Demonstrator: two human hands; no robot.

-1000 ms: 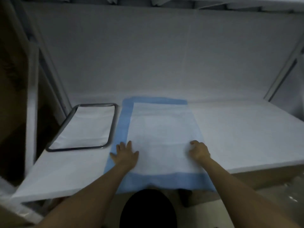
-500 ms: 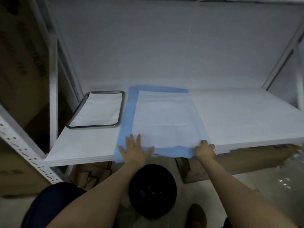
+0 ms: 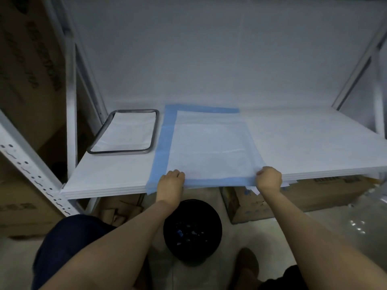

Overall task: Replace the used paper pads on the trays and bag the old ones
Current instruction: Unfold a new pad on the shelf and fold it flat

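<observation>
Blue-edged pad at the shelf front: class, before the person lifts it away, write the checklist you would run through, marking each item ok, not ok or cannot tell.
1. Left hand grips the near edge of the blue-edged pad: ok.
2. Right hand grips the same edge, towards its other corner: ok.
3. Nothing lies on top of the pad: ok.
4. Pad lies apart from the metal tray on its left: ok.
5. Black bin stands on the floor below the held edge: ok.
6. Bin is lined with a bag for old pads: cannot tell.
</observation>
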